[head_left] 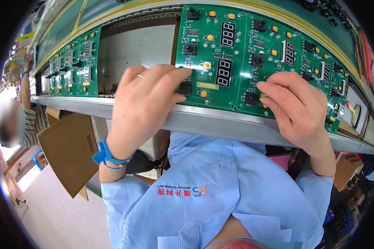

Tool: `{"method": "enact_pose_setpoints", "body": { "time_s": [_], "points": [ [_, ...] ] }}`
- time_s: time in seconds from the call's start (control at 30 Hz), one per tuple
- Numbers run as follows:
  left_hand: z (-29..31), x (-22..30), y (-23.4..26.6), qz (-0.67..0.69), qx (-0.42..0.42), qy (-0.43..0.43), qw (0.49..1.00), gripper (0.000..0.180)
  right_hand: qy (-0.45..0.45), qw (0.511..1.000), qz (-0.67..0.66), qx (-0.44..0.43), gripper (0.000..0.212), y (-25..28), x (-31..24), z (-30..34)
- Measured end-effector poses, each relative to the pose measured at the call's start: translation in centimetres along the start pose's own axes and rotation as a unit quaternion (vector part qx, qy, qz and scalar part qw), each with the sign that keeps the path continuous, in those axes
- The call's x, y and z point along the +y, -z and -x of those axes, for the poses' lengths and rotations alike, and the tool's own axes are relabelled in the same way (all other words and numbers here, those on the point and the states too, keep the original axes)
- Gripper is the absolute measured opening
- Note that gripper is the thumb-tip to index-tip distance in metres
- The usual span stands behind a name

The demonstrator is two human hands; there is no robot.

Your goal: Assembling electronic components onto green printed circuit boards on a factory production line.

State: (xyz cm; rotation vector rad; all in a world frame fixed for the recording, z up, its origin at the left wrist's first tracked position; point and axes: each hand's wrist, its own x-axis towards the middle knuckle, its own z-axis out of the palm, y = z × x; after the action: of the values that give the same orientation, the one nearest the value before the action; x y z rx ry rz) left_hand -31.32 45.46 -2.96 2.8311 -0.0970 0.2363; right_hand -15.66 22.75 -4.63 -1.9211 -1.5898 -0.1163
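Observation:
A green circuit board panel (243, 89) lies on the rail in front of me, carrying black digit displays (224, 73), yellow push buttons (207, 65) and black knob-topped parts (190, 49). My left hand (147, 97) rests at the panel's left edge, its bent index finger and thumb apart beside a black part (185, 88); nothing held shows between them. Over the middle of the panel, my right hand (297, 106) pinches thumb to index finger on a small yellow piece (262, 96), mostly covered by the fingertips. A black part (251, 98) stands just left of that pinch.
Farther left on the line lies another populated green board (77, 66). A metal rail (220, 118) runs along my side. A cardboard box flap (68, 153) stands at lower left, and another person's arm (26, 83) reaches in at far left. Cardboard boxes (348, 171) sit at lower right.

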Motion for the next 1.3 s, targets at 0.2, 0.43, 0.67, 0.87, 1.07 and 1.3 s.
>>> {"method": "enact_pose_setpoints", "body": {
  "time_s": [0.2,0.43,0.67,0.87,1.07,1.3],
  "points": [
    [0.4,-2.7,-0.2,-0.001,0.022,0.097,0.995,0.016,0.057,0.998,-0.04,-0.002,0.024,0.2,-0.9,0.8],
    [-1.2,-2.1,-0.9,0.083,-0.058,0.114,0.988,0.011,0.149,0.988,-0.012,-0.044,0.027,-1.6,-3.5,1.2],
    [-1.4,-4.9,-0.8,0.111,-0.08,0.018,0.99,0.008,0.098,0.992,0.043,-0.071,0.036,-7.4,-7.7,-2.3],
    [-0.8,-7.4,-1.5,0.128,-0.064,-0.079,0.987,0.01,0.024,0.968,0.193,-0.16,0.038,-9.8,-10.2,-4.3],
    [1.9,-11.2,-0.3,0.116,-0.043,-0.039,0.992,0.014,-0.059,0.962,0.211,-0.165,0.036,-9.6,-10.7,-3.8],
    [5.9,-17.2,-0.3,0.085,0.009,0.063,0.994,0.014,-0.195,0.942,0.23,-0.147,0.031,-9.8,-8.4,-2.1]
  ]
}}
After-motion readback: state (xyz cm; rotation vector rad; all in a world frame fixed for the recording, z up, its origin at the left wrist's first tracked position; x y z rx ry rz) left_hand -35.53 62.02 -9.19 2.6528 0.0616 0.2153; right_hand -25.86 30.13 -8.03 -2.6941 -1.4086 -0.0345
